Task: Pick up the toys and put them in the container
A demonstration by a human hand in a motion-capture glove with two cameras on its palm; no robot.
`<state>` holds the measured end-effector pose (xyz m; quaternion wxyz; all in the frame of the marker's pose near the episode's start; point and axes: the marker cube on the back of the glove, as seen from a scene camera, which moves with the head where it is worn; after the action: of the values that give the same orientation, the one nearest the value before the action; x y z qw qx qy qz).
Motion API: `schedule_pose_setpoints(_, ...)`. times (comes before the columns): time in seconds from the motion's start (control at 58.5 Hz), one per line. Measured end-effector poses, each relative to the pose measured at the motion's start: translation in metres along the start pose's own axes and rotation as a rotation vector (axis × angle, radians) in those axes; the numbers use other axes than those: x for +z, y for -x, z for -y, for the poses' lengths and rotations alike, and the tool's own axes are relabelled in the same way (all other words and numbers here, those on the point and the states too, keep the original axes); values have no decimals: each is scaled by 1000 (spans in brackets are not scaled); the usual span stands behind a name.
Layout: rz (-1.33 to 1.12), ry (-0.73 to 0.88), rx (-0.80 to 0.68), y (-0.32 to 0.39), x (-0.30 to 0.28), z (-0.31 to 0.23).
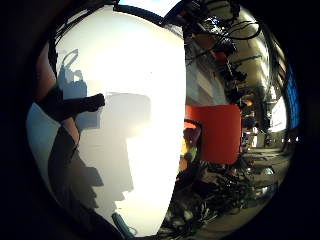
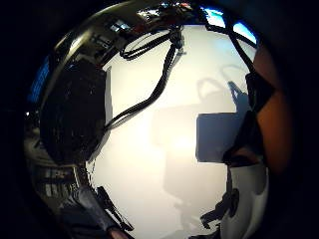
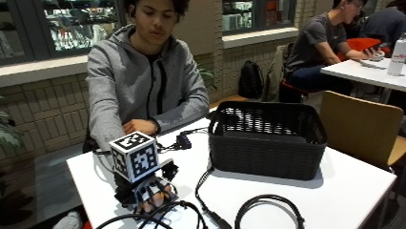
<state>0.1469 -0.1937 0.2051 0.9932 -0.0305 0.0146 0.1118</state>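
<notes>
Right hand (image 3: 147, 193), lower left of frame, fingers flat on table (image 3: 355, 191), holds nothing; no toys visible, so reach twd basket (image 3: 266, 138) may snag.

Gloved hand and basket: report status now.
Right hand flat on the table, fingers straight, holding nothing. Black basket beside it. No toys in view.

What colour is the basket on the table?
Black, woven-look basket; clearest in the outside view.

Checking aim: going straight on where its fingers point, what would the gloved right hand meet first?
The right hand would likely meet the black cable looped before it, not the basket; depth is unclear.
</notes>
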Motion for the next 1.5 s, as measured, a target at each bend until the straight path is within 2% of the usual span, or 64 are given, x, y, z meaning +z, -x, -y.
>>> schedule_pose_setpoints(0.41, 23, -15, 9, -2, -6, -3)
schedule_pose_setpoints(0.598, 69, -73, -42, 18, -27, 1)
schedule_pose_setpoints(0.905, 117, -199, -334, 129, -115, 11)
schedule_pose_setpoints(1.11, 49, -255, -714, 232, -161, 9)
schedule_pose_setpoints(1.23, 134, -209, -677, 295, -171, 14)
schedule_pose_setpoints(1.435, 58, -184, -824, 347, -153, 13)
schedule_pose_setpoints(1.503, 54, -173, -823, 351, -148, 12)
